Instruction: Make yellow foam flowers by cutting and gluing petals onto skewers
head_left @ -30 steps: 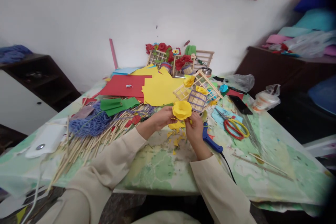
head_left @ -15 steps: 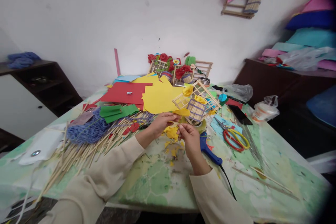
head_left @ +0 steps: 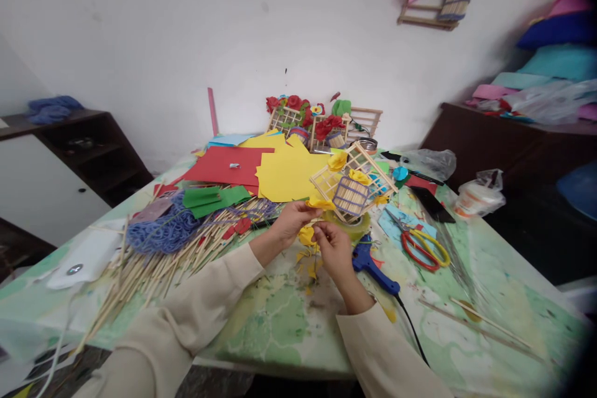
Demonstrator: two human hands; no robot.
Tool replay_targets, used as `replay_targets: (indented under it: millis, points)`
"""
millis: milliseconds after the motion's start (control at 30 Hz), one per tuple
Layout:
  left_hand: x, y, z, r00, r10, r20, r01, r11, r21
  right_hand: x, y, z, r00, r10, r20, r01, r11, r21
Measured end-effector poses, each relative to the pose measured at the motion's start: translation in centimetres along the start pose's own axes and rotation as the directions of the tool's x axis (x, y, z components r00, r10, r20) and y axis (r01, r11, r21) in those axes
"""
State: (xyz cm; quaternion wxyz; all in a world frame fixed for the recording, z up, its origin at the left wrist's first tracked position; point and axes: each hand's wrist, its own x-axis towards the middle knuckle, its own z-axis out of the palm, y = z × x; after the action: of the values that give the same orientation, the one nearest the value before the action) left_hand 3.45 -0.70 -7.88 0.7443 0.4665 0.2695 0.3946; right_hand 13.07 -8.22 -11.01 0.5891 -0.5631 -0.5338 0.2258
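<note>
My left hand (head_left: 290, 225) is closed on a yellow paper petal (head_left: 321, 204), pinching its near edge over the middle of the table. Close beside it, my right hand (head_left: 336, 250) has its thumb and fingers pressed together; what they pinch is too small to make out. Yellow paper pieces (head_left: 306, 236) and small scraps lie below the two hands. Just beyond them a lattice of thin sticks (head_left: 357, 158) with yellow paper flowers leans above a roll of tape (head_left: 357, 228). A blue glue gun (head_left: 375, 270) lies to the right of my right hand.
Yellow sheets (head_left: 286, 174) and red sheets (head_left: 224, 165) lie ahead. Bamboo sticks (head_left: 153, 280), blue yarn (head_left: 163, 227) and green strips (head_left: 217, 198) cover the left side. Scissors (head_left: 422, 249), a dark phone (head_left: 433, 204) and a white tub (head_left: 478, 199) are on the right.
The yellow petal has tilted and shows a narrower side. My right hand has drawn slightly down from my left fingers. The whole view has shifted a little.
</note>
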Motion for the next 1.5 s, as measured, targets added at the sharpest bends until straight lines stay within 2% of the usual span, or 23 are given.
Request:
replay_targets:
  millis: [133, 267, 333, 467, 567, 700, 800, 900, 1000, 1067, 1133, 1333, 1400, 1500]
  points:
    - [0.0, -0.2, -0.1, 0.998, 0.069, -0.003, -0.069, 0.997, 0.044, -0.2, 0.3, 0.3, 1.0, -0.02, -0.006, 0.02, 1.0, -0.016]
    - [-0.7, 0.1, 0.1, 0.991, 0.086, 0.1, -0.103, 0.98, 0.171, -0.4, 1.1, 0.6, 0.997, -0.068, -0.031, 0.065, 0.995, -0.082]
    - [-1.0, 0.4, 0.2, 0.982, 0.127, 0.141, -0.155, 0.965, 0.213, -0.4, 1.5, 0.6, 0.991, -0.116, -0.065, 0.107, 0.985, -0.133]
    - [-1.2, 0.7, 0.1, 0.941, 0.269, 0.205, -0.324, 0.892, 0.315, -0.3, 2.1, 0.6, 0.959, -0.249, -0.136, 0.226, 0.961, -0.161]
    - [-1.0, 0.7, -0.1, 0.912, 0.313, 0.267, -0.398, 0.835, 0.38, -0.1, 2.2, 0.5, 0.937, -0.321, -0.137, 0.295, 0.939, -0.178]
    - [-0.9, 0.6, -0.2, 0.877, 0.35, 0.329, -0.468, 0.775, 0.425, 0.0, 2.3, 0.3, 0.922, -0.358, -0.149, 0.319, 0.919, -0.233]
    - [-1.0, 0.8, -0.3, 0.839, 0.425, 0.34, -0.542, 0.709, 0.451, 0.0, 2.0, -0.1, 0.918, -0.368, -0.15, 0.322, 0.911, -0.258]
    - [-1.2, 1.4, -0.2, 0.817, 0.502, 0.284, -0.573, 0.655, 0.493, -0.3, 1.1, -0.8, 0.873, -0.41, -0.264, 0.328, 0.894, -0.306]
    - [-1.3, 1.8, -0.2, 0.812, 0.527, 0.252, -0.568, 0.615, 0.547, -1.1, 0.2, -1.4, 0.772, -0.517, -0.37, 0.367, 0.837, -0.406]
    - [-1.3, 1.8, -0.2, 0.806, 0.538, 0.248, -0.571, 0.593, 0.568, -1.6, -0.1, -1.5, 0.714, -0.616, -0.334, 0.43, 0.762, -0.485]
    - [-1.2, 1.7, -0.2, 0.797, 0.551, 0.246, -0.576, 0.575, 0.581, -2.0, -0.1, -1.5, 0.684, -0.679, -0.267, 0.471, 0.691, -0.548]
    - [-1.2, 1.5, -0.3, 0.767, 0.567, 0.299, -0.611, 0.506, 0.609, -2.1, 0.1, -1.4, 0.693, -0.705, -0.15, 0.469, 0.599, -0.649]
    - [-1.3, 1.5, -0.2, 0.778, 0.555, 0.293, -0.598, 0.512, 0.617, -2.0, 0.0, -1.4, 0.684, -0.716, -0.137, 0.47, 0.577, -0.668]
    - [-1.5, 1.4, 0.0, 0.815, 0.515, 0.264, -0.555, 0.566, 0.609, -1.9, -0.2, -1.4, 0.67, -0.733, -0.116, 0.475, 0.544, -0.692]
